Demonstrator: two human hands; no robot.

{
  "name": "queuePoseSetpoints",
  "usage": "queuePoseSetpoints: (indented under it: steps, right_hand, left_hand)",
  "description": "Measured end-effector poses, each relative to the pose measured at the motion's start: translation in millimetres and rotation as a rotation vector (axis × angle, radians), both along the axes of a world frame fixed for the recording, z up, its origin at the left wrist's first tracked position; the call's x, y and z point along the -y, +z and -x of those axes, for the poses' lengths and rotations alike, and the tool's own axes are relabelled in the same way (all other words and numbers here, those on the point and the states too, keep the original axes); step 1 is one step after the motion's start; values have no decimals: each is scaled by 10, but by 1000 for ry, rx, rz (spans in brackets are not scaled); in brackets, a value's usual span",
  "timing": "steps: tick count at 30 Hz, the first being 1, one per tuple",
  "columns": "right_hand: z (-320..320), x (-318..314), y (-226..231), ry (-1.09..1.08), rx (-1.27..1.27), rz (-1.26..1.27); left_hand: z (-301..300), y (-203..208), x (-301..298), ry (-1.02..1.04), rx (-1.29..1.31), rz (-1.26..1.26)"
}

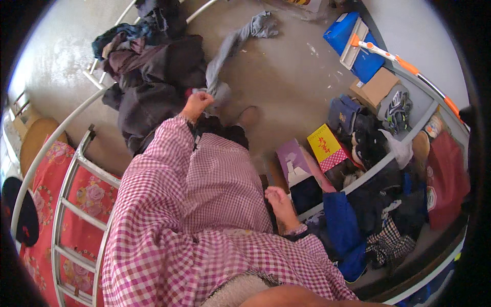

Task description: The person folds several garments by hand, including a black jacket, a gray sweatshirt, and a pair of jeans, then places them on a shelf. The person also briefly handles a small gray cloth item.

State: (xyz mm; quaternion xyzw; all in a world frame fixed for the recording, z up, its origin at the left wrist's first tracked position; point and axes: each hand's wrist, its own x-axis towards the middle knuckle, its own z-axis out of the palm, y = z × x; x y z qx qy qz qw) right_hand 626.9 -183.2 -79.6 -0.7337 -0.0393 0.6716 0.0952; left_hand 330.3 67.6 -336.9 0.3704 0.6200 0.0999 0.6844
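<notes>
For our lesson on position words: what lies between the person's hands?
In the head view, mostly the checked garment lies between left hand and right hand.

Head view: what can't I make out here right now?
All in the head view:
Left hand: whether it grips the grey cloth; its curled fingers hide any contact.
Dark clothes: what lies underneath, covered by their folds.
Ladder: its lower end, cut off by the bottom edge.

Grey floor (299, 84) (white-flecked) — pale wall (417, 33) at upper right.
</notes>
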Motion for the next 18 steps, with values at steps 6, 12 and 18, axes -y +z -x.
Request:
queuePoseSetpoints:
  steps: [6,12,18]
  right_hand:
    - [188,-805,672,53,-63,-376]
    - [433,-1885,1966,251,-193,-1131]
    - [350,-2383,3130,-195,-460,-880]
  left_hand:
    - [110,3108,-240,409,674,-115]
    - [-342,5111,-177,115,367,-481]
    - [-246,5934,-266,29,610,-256]
